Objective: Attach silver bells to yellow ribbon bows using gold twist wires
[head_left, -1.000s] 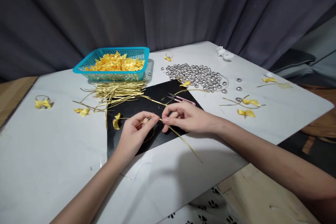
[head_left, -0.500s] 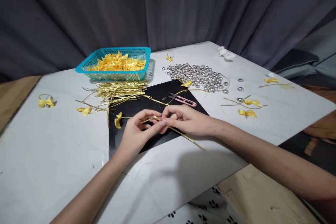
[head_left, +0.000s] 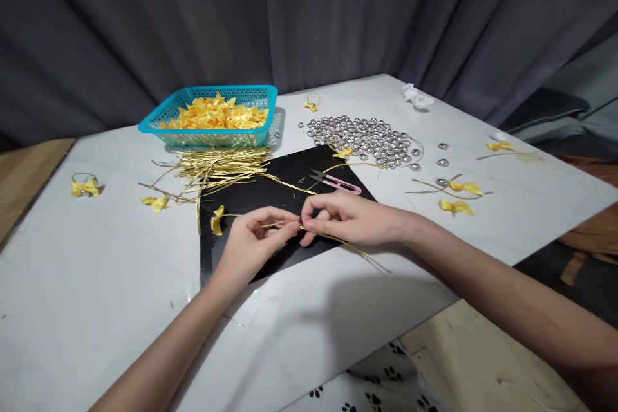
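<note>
My left hand (head_left: 251,243) and my right hand (head_left: 345,217) meet over a black mat (head_left: 284,190) on the white table (head_left: 96,283). Both pinch the same thin gold wire tie (head_left: 357,248), whose free end runs out to the right past the mat's edge. A small yellow ribbon bow (head_left: 217,219) lies on the mat just left of my left hand, with a gold strand leading toward my fingers. Pink thread snips (head_left: 335,183) lie on the mat just beyond my right hand.
A teal basket (head_left: 212,117) of yellow bows stands at the back left, with a heap of gold wire ties (head_left: 217,167) in front of it. A pile of silver beads (head_left: 367,140) lies at the back right. Loose bows (head_left: 454,207) dot the table. The table edge runs near my forearms.
My hands have stayed together on the gold tie and shifted slightly; the tie's free end has swung from pointing toward me to lying flatter and further right.
</note>
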`<state>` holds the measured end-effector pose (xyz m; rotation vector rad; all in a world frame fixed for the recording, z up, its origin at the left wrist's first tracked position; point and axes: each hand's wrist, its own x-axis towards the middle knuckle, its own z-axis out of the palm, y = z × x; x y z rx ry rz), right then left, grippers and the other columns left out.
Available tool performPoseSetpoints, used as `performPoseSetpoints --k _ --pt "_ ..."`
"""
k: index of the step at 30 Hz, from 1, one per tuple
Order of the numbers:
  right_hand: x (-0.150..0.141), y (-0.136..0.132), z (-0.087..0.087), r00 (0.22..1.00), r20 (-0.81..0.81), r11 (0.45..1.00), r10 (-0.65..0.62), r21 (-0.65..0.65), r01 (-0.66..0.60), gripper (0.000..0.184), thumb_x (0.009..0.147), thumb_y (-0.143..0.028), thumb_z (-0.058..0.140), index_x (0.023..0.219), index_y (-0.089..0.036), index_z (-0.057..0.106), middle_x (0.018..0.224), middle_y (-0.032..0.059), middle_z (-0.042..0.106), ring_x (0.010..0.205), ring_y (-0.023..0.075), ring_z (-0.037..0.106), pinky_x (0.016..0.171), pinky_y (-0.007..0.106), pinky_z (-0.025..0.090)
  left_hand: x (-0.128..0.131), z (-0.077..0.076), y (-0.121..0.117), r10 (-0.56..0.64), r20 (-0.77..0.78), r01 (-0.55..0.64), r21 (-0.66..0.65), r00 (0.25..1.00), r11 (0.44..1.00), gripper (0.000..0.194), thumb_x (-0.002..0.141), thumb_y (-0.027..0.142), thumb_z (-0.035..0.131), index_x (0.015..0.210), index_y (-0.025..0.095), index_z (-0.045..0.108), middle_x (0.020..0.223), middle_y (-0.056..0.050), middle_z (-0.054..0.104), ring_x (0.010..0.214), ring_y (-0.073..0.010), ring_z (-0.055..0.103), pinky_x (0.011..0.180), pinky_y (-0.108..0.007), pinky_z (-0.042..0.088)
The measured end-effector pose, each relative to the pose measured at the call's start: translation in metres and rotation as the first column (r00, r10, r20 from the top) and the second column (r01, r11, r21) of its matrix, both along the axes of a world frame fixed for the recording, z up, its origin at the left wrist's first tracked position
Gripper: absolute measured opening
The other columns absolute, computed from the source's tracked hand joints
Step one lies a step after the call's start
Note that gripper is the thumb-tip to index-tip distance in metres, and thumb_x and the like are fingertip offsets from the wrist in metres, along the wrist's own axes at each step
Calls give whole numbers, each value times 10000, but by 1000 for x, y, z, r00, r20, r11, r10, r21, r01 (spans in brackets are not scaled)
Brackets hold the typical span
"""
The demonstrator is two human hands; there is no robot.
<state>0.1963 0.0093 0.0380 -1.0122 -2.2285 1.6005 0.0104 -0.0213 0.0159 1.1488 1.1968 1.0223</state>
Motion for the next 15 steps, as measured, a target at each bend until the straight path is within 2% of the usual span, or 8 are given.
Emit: performPoseSetpoints --k 6,8,11,15 --pt "5 3 2 997 55 986 47 157 -55 154 909 -278 450 885 -137 509 822 62 714 504 50 431 473 184 288 -4 -2 2 -26 48 26 0 999 1000 173 546 142 768 706 149 704 572 29 649 528 -58 562 524 -137 445" --pt "9 5 5 994 102 975 29 218 -50 151 907 -272 448 872 -140 512 819 51 715 492 45 431 482 182 296 -6 -3 3 -41 50 41 -10 998 999 174 563 158 762 727 150 706 589 26 647 532 -54 551 526 -138 439" --pt "16 9 8 990 141 947 22 316 -66 135 899 -241 450 870 -139 533 795 31 719 452 38 397 492 182 307 -9 -3 4 -102 17 102 -14 995 995 139 608 181 736 742 151 715 615 20 642 550 -50 538 536 -135 427" --pt "21 12 8 981 185 923 65 363 -129 170 864 -160 453 950 -133 597 818 33 722 532 60 510 539 183 351 -14 0 7 -142 -85 143 8 986 990 147 632 185 703 773 148 723 612 24 610 551 -53 510 529 -143 407"
